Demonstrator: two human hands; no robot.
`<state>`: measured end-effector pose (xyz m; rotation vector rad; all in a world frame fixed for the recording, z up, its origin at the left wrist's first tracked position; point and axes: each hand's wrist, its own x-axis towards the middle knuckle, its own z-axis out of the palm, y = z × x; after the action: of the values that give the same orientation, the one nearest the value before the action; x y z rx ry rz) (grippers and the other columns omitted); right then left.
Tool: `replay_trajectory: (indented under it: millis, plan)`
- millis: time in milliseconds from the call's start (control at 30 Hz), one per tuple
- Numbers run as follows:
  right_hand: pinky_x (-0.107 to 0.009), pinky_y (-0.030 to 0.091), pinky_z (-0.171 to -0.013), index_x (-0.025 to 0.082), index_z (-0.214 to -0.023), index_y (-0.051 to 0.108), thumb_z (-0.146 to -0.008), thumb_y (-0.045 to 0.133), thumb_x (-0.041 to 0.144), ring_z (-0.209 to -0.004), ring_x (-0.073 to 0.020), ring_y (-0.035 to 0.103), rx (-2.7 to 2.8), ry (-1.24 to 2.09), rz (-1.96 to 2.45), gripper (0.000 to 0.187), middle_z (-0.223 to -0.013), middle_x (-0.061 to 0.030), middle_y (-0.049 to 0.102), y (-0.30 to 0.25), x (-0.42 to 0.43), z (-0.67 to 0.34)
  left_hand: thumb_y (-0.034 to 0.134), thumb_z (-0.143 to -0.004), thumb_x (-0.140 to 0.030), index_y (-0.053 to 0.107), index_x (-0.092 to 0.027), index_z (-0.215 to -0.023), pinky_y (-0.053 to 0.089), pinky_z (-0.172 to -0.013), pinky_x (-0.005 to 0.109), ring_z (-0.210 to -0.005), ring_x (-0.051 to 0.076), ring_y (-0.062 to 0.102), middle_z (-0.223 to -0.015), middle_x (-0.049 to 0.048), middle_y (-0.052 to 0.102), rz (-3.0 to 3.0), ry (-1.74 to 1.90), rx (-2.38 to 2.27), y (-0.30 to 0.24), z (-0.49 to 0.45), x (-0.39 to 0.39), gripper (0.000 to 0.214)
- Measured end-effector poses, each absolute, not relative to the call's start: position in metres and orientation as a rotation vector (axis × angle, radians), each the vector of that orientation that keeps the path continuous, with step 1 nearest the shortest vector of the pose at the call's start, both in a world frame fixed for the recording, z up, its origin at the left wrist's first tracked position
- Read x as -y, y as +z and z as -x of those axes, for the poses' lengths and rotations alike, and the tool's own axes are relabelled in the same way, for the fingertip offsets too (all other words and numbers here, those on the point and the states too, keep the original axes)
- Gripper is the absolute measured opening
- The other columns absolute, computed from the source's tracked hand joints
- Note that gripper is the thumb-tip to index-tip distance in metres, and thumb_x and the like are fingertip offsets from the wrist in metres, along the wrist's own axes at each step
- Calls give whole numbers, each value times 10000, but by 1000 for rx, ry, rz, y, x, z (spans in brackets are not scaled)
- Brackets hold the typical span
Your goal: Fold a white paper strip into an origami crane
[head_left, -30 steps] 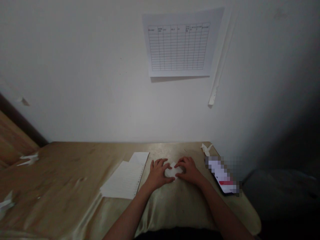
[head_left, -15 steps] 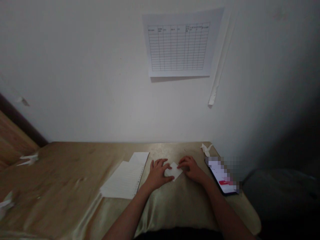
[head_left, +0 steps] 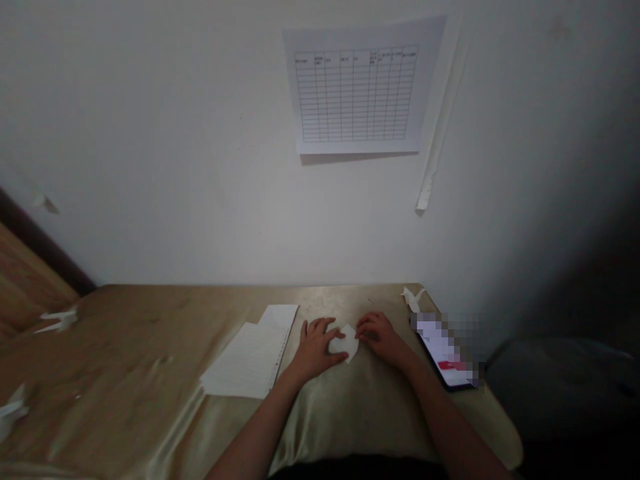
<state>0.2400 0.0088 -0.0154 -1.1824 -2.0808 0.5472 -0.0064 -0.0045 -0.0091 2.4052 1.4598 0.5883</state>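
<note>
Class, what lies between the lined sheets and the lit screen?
In the head view, the left hand, the small white paper and the right hand lie between them.

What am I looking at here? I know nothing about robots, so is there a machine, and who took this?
There is no machine: these are a person's own two bare hands, seen by a camera worn on the head that looks forward and down. Every picture comes from it.

The left hand rests on a small white paper, thumb and fingers spread. The right hand has its fingertips at the paper's right edge; whether they pinch it is too small to tell.

On the cloth-covered table lie lined sheets to the left and a lit phone to the right, with a folded paper shape just beyond it. A printed grid sheet hangs on the wall.
</note>
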Motion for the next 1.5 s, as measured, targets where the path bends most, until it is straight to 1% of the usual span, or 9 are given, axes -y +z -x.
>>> replay_trajectory:
  millis: [233,400,600,767,933,1033,1133,1300,1500]
  plan:
    - [-448,387,-1094,278,-943,772,-905,632,150,-1185,-243,588,2070,458,1220,193,-1070,-30,753,-22,-10,-225,891,-711,-452,731,-347,-1158,170,-1186,759,-1428,404,435,-1505,90,567,-2405,560,-1460,-7,6,5,486]
    - [-422,367,-1066,267,-959,783,-941,630,207,-1116,-240,585,2092,406,1280,166,-999,-34,752,-24,-10,-216,900,-690,-469,721,-351,-1179,156,-1202,742,-1448,392,414,-1524,78,550,-2384,499,-1476,-1,5,6,534]
    - [-416,329,-1069,277,-971,794,-954,641,217,-1137,-253,540,2090,382,1384,166,-1036,-37,753,-25,-10,-206,897,-692,-474,705,-348,-1220,128,-1231,707,-1472,365,394,-1551,65,528,-2367,427,-1500,5,3,8,576]
    - [-422,304,-1088,289,-978,794,-957,634,201,-1160,-255,530,2075,367,1427,184,-1064,-32,751,-22,-6,-202,905,-684,-476,704,-349,-1219,134,-1231,708,-1471,373,394,-1555,60,527,-2357,421,-1499,5,4,8,586]
    - [-408,321,-1069,302,-970,797,-912,665,166,-1137,-247,550,2037,423,1456,198,-1036,-22,758,-19,-5,-201,856,-749,-547,722,-330,-1191,136,-1237,697,-1465,359,411,-1540,67,546,-2351,456,-1511,3,3,8,510]
    - [-397,336,-1056,307,-998,792,-872,676,128,-1104,-234,576,1982,441,1476,249,-1004,-18,763,-21,-7,-201,848,-743,-597,738,-328,-1162,141,-1241,689,-1458,357,424,-1528,66,561,-2336,490,-1553,1,0,8,510]
    - [-387,349,-1049,294,-1008,789,-852,685,129,-1078,-233,593,1926,445,1479,249,-968,-19,762,-24,-8,-201,872,-711,-594,743,-330,-1153,149,-1242,684,-1458,361,425,-1526,60,564,-2325,504,-1574,0,-2,8,530]
    - [-377,346,-1042,269,-944,783,-842,700,144,-1053,-232,603,1855,446,1521,181,-931,-17,764,-25,-8,-198,872,-708,-588,744,-330,-1150,141,-1243,684,-1457,363,424,-1527,58,563,-2314,503,-1567,1,-2,9,527]
    - [-380,330,-1047,263,-907,771,-840,691,144,-1073,-234,599,1849,432,1576,159,-948,-13,769,-26,-10,-195,892,-697,-530,743,-336,-1143,145,-1244,674,-1465,357,419,-1539,59,554,-2308,486,-1560,2,-1,8,509]
